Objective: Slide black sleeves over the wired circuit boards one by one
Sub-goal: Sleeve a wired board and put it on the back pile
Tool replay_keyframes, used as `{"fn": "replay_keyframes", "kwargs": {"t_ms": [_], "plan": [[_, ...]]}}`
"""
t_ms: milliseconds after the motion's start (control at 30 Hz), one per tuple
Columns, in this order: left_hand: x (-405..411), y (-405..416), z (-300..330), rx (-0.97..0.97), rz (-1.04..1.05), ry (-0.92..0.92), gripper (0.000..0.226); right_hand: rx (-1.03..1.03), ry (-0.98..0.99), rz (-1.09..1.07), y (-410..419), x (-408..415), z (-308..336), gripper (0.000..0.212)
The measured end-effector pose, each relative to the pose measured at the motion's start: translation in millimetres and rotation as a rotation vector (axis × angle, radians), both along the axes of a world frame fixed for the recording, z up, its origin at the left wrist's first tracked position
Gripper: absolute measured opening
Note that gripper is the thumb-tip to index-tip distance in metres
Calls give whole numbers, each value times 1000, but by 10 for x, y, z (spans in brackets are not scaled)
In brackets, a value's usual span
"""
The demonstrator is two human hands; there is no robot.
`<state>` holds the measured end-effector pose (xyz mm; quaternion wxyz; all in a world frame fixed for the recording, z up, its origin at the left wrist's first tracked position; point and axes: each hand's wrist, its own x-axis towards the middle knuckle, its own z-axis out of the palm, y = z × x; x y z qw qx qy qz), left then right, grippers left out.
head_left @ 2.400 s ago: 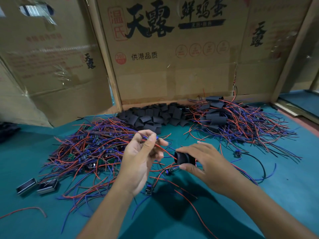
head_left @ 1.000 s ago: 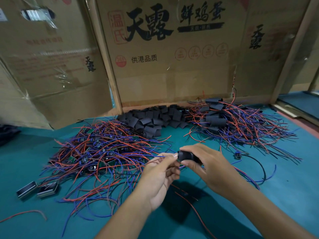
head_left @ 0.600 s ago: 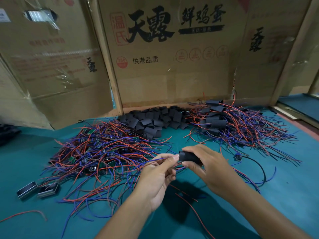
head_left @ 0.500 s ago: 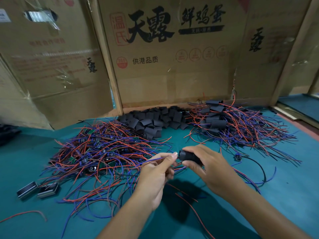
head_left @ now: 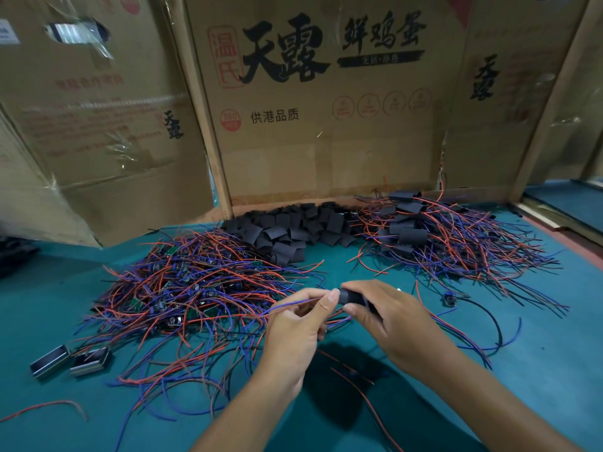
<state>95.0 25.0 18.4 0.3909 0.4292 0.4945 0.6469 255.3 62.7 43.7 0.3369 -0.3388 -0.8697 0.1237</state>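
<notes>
Mid-sleeving: the right hand (head_left: 388, 318) pinches a sleeve (head_left: 350, 296) while the left hand (head_left: 300, 321) pinches the wires (head_left: 290, 304), next to draw the board inside.

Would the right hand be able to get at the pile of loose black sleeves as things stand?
Probably not yet: the right hand grips a black sleeve mid-fitting. The pile of loose sleeves lies uncovered beyond it.
</notes>
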Motion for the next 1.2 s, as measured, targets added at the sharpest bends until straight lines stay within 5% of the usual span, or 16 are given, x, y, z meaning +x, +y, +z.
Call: {"fn": "replay_keyframes", "kwargs": {"t_ms": [233, 567, 700, 833, 967, 1100, 1200], "plan": [[8, 7, -23, -19, -22, -9, 24, 12, -205, -41, 18, -16, -49, 43], [-9, 21, 23, -2, -19, 47, 38, -38, -191, -111, 109, 42, -42, 21], [-213, 39, -51, 153, 203, 714, 32, 6, -179, -179, 422, 122, 137, 22], [-316, 80, -79, 222, 284, 1266, 35, 190, -528, -371, 1217, 175, 510, 26], [-327, 159, -81, 216, 305, 1401, 28, 234, -591, -550, 1980, 251, 875, 12], [-388, 180, -86, 223, 281, 1432, 25, 220, -674, -776, 2360, 166, 918, 37], [-438, 207, -80, 205, 301, 1415, 27, 174, -626, -619, 2343, -317, 723, 44]]}}
